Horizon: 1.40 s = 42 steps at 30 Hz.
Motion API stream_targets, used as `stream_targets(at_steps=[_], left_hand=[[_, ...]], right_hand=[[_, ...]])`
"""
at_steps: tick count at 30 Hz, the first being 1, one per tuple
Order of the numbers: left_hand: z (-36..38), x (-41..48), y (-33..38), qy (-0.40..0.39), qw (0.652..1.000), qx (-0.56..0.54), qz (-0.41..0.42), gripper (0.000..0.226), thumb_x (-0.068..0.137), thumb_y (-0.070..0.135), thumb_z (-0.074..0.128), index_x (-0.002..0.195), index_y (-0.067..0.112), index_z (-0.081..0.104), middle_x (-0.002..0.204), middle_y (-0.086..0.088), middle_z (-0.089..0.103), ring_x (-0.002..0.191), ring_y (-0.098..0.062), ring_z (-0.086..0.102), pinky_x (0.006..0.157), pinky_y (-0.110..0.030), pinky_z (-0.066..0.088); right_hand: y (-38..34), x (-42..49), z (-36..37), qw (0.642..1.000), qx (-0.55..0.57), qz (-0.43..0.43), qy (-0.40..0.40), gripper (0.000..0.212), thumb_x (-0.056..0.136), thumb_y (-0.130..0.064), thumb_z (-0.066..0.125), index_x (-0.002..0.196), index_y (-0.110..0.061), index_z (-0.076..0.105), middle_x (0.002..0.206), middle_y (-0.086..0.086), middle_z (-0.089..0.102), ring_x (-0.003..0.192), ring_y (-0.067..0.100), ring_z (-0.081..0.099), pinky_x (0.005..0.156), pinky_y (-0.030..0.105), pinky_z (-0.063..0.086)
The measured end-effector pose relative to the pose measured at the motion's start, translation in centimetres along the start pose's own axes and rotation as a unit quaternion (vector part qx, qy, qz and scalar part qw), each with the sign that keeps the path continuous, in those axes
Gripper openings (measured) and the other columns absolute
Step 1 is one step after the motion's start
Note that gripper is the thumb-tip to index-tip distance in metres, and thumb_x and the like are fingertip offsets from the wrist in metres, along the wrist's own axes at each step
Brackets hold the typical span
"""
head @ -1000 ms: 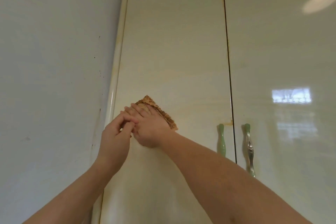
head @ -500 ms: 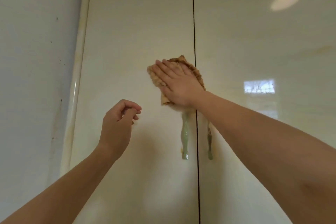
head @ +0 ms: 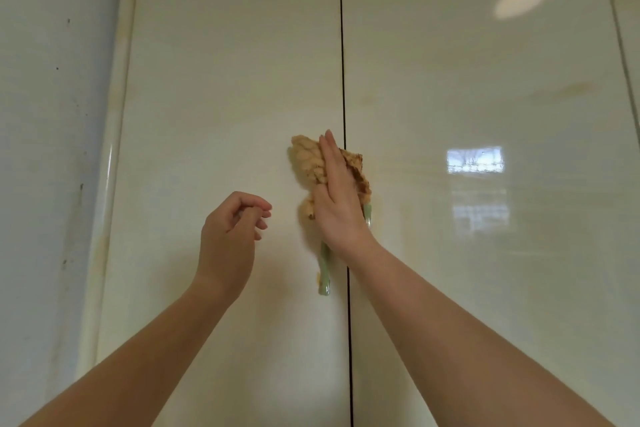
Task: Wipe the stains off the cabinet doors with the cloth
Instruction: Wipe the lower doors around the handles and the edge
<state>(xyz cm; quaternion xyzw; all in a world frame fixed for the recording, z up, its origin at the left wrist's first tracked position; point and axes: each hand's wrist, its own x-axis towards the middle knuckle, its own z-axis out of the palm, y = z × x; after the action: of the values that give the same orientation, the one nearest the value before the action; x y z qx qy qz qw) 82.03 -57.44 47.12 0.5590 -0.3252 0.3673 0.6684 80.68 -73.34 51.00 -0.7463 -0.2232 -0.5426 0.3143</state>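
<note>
The left hand [head: 230, 236] is held loosely curled, empty, just off the left door [head: 225, 80], while the cloth [head: 306, 163] is pressed flat by the right hand [head: 337, 208] over the top of the green handle [head: 324, 274] beside the centre seam [head: 343, 45]. Wiping around the 2 handles appears underway. A faint streak [head: 568, 88] on the right door [head: 485, 253] likely needs the next pass; open panel lies above.

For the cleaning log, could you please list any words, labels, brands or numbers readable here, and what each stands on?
None: no text shows on the cabinet doors, the green handle, the cloth or the wall.
</note>
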Motion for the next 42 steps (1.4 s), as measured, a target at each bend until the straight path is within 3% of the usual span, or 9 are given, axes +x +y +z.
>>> stream_targets(at_steps=[3, 9, 15, 19, 23, 31, 34, 38, 42], left_hand=[[-0.2, -0.7, -0.7, 0.0, 1.0, 0.008, -0.008, 0.027, 0.093, -0.001, 0.049, 0.082, 0.013, 0.069, 0.077, 0.003, 0.068, 0.073, -0.016, 0.059, 0.068, -0.032, 0.048], [0.1, -1.6, -1.3, -0.005, 1.0, 0.012, -0.023, 0.027, 0.095, -0.002, 0.049, 0.083, 0.011, 0.069, 0.079, 0.0, 0.068, 0.074, -0.016, 0.058, 0.067, -0.031, 0.047], [0.3, -2.8, -1.5, -0.015, 0.999, 0.011, -0.033, 0.026, 0.095, -0.002, 0.049, 0.083, 0.011, 0.069, 0.08, 0.0, 0.069, 0.075, -0.018, 0.059, 0.066, -0.031, 0.047], [0.0, -3.6, -1.7, -0.017, 0.999, 0.013, -0.038, 0.025, 0.095, -0.003, 0.049, 0.084, 0.01, 0.068, 0.081, -0.001, 0.068, 0.074, -0.016, 0.058, 0.065, -0.031, 0.047], [-0.1, -4.2, -2.2, -0.016, 0.998, 0.018, -0.049, 0.025, 0.096, -0.002, 0.049, 0.084, 0.009, 0.068, 0.083, -0.002, 0.069, 0.073, -0.016, 0.059, 0.066, -0.032, 0.048], [0.5, -5.2, -2.5, -0.022, 0.998, 0.014, -0.058, 0.026, 0.096, -0.002, 0.049, 0.083, 0.01, 0.068, 0.083, -0.001, 0.068, 0.072, -0.013, 0.058, 0.062, -0.027, 0.049], [0.6, -5.6, -2.8, -0.027, 0.997, 0.018, -0.069, 0.027, 0.096, -0.001, 0.049, 0.082, 0.012, 0.068, 0.083, -0.001, 0.068, 0.072, -0.013, 0.058, 0.062, -0.027, 0.048], [0.8, -6.4, -3.4, -0.043, 0.994, 0.029, -0.092, 0.027, 0.096, -0.001, 0.048, 0.084, 0.012, 0.068, 0.088, -0.004, 0.068, 0.073, -0.012, 0.057, 0.06, -0.022, 0.047], [0.5, -6.8, -4.0, -0.044, 0.993, 0.039, -0.101, 0.028, 0.095, -0.002, 0.047, 0.085, 0.014, 0.068, 0.088, -0.004, 0.068, 0.073, -0.012, 0.057, 0.061, -0.024, 0.046]], right_hand=[[0.1, -2.2, -0.1, 0.994, 0.093, 0.05, 0.016, 0.066, 0.103, -0.001, 0.032, 0.164, -0.024, 0.015, 0.17, -0.014, 0.015, 0.153, -0.005, 0.011, 0.128, 0.023, 0.01], [0.2, -4.9, 0.1, 0.989, 0.123, 0.078, 0.037, 0.067, 0.105, -0.002, 0.031, 0.164, -0.027, 0.011, 0.168, -0.02, 0.015, 0.151, -0.01, 0.012, 0.125, 0.016, 0.011], [-0.1, -6.8, 0.9, 0.973, 0.171, 0.115, 0.108, 0.063, 0.105, -0.011, 0.029, 0.163, -0.033, 0.019, 0.165, -0.018, 0.028, 0.15, -0.005, 0.023, 0.127, 0.028, 0.019], [0.2, -8.0, 1.5, 0.967, 0.179, 0.106, 0.147, 0.063, 0.099, -0.019, 0.028, 0.161, -0.026, 0.025, 0.161, -0.01, 0.039, 0.149, 0.005, 0.033, 0.125, 0.039, 0.027], [0.6, -8.3, 1.6, 0.964, 0.18, 0.12, 0.155, 0.06, 0.098, -0.019, 0.028, 0.157, -0.028, 0.033, 0.155, -0.012, 0.046, 0.146, 0.008, 0.039, 0.123, 0.042, 0.031], [1.4, -18.8, 1.9, 0.964, 0.205, 0.155, 0.072, 0.057, 0.101, -0.022, 0.027, 0.157, -0.031, 0.035, 0.144, -0.032, 0.051, 0.137, -0.007, 0.045, 0.107, 0.005, 0.033], [2.0, -22.1, 2.2, 0.971, 0.175, 0.161, 0.034, 0.061, 0.1, -0.018, 0.029, 0.158, -0.035, 0.03, 0.146, -0.034, 0.048, 0.139, -0.005, 0.045, 0.109, 0.007, 0.032], [3.7, -26.2, 2.0, 0.976, 0.116, 0.179, -0.033, 0.072, 0.097, -0.018, 0.035, 0.151, -0.063, 0.02, 0.158, -0.04, 0.026, 0.149, -0.011, 0.023, 0.113, 0.001, 0.018], [4.7, -27.1, 0.7, 0.979, 0.067, 0.156, -0.115, 0.079, 0.094, -0.015, 0.035, 0.149, -0.066, 0.012, 0.162, -0.036, 0.018, 0.151, -0.008, 0.023, 0.12, 0.01, 0.02]])
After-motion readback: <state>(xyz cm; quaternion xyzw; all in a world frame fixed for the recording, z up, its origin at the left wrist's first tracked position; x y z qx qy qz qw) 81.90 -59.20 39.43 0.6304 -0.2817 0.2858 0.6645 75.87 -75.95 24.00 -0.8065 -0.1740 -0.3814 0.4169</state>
